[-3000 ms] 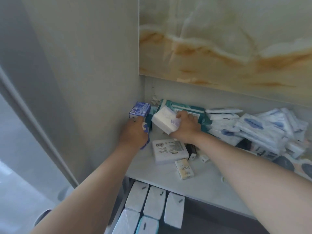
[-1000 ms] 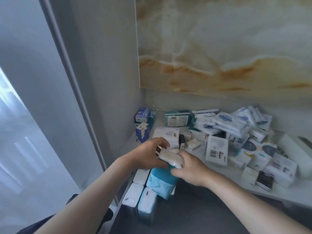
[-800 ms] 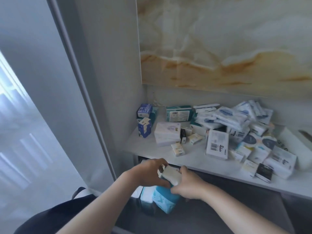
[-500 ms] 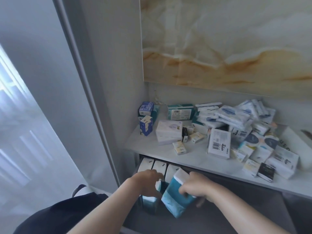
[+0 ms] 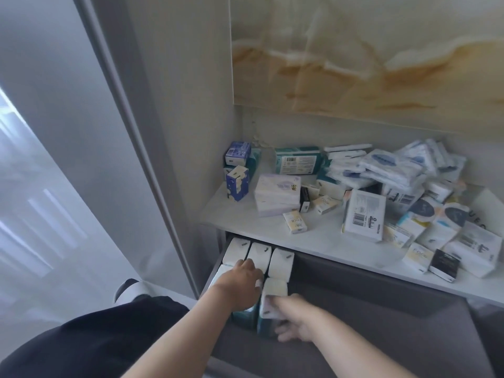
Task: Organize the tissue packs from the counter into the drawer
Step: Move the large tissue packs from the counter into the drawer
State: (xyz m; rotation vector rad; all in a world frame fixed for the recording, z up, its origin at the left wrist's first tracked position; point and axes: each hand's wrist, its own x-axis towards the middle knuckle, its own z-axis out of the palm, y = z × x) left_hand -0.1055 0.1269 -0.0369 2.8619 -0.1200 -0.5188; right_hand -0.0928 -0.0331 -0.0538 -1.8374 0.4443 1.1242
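Inside drawer (image 5: 381, 323), left end, head view | right hand (image 5: 297, 321) curled round white-topped teal tissue pack (image 5: 275, 291), upright beside stored packs (image 5: 281, 264) | left hand (image 5: 240, 285) rested on stored packs, its grip hidden | loose packs (image 5: 365, 214) heaped on counter (image 5: 313, 241) above drawer

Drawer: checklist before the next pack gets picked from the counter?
1. Drawer open: ok.
2. Free room right of the rows: ok, bare floor shows there.
3. White-topped pack released: not ok, the right hand grips it.
4. That pack in line with the back row: cannot tell, blurred.
5. Left hand free: cannot tell; it rests at the drawer's left end, grip hidden.
6. Counter packs left to fetch on the counter: ok, many.
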